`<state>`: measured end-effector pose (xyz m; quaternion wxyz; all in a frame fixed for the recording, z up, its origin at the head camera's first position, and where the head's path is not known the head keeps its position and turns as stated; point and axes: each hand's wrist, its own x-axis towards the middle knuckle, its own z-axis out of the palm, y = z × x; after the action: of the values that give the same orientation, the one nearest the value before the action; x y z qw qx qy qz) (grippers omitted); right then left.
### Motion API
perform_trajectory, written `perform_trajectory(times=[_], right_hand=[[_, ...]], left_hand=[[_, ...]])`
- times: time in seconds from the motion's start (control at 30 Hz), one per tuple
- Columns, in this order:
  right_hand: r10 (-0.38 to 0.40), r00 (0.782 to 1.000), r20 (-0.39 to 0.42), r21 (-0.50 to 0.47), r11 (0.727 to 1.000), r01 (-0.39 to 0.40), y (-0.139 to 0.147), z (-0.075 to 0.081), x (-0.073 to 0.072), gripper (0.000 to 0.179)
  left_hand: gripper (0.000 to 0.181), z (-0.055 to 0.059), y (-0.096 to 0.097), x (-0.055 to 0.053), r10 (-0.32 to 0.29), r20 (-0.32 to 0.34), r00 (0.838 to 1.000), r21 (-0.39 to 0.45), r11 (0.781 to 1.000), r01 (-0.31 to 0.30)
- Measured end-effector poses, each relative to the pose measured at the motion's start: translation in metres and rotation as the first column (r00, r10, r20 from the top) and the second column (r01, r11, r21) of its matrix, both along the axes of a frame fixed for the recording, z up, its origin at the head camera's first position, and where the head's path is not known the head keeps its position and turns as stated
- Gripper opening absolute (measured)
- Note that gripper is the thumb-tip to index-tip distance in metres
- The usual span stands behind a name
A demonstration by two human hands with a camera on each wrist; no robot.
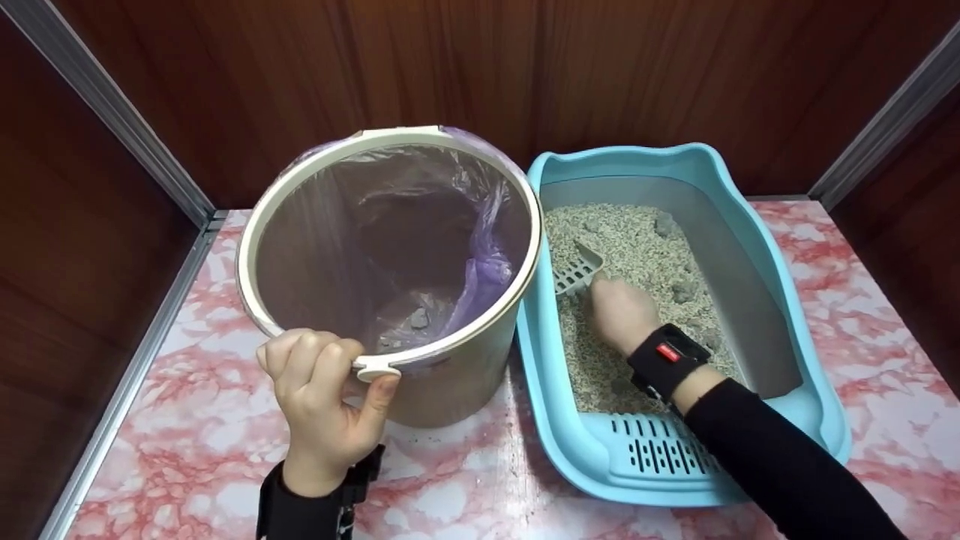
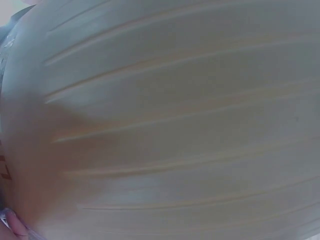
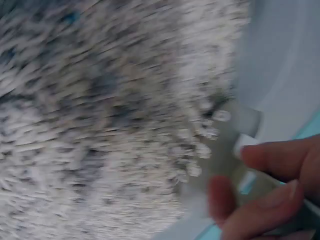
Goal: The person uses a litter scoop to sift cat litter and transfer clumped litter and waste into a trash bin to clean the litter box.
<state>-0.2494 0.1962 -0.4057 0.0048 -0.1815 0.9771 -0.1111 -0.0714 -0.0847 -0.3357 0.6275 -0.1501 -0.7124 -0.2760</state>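
Observation:
My left hand (image 1: 319, 390) grips the near rim of a cream trash bin (image 1: 250, 277), fingers over the edge and thumb outside beside a small tab. A see-through purple bag (image 1: 487, 277) lines the bin, and a few grey clumps (image 1: 419, 319) lie at its bottom. With my right hand (image 1: 622, 311) I hold a slotted litter scoop (image 1: 591, 259) by its handle, which the hand mostly hides. The scoop is at the left side of the litter (image 1: 630, 240) in a blue litter box (image 1: 546, 390). In the right wrist view, litter bits lie on the blurred scoop (image 3: 227, 145).
Grey clumps (image 1: 664, 223) sit on the litter near the back and right. The box has a slotted front step (image 1: 660, 446). Bin and box stand side by side on a red-and-white marbled surface (image 1: 195, 420), with brown wooden panels (image 1: 450, 67) behind and at both sides.

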Motion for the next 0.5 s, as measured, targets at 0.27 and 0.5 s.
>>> perform_trajectory(times=[0.27,0.5], right_hand=[[-0.002,0.997,0.079,-0.165,0.986,0.015,0.024,0.001,-0.007,0.022],[-0.036,0.998,-0.059,-0.284,0.959,0.018,0.039,0.005,-0.001,0.023]], left_hand=[[0.055,-0.001,0.0,0.001,0.006,0.005,1.0,-0.003,1.0,-0.006],[0.055,0.0,-0.001,0.001,0.004,0.01,1.0,-0.003,1.0,-0.004]])
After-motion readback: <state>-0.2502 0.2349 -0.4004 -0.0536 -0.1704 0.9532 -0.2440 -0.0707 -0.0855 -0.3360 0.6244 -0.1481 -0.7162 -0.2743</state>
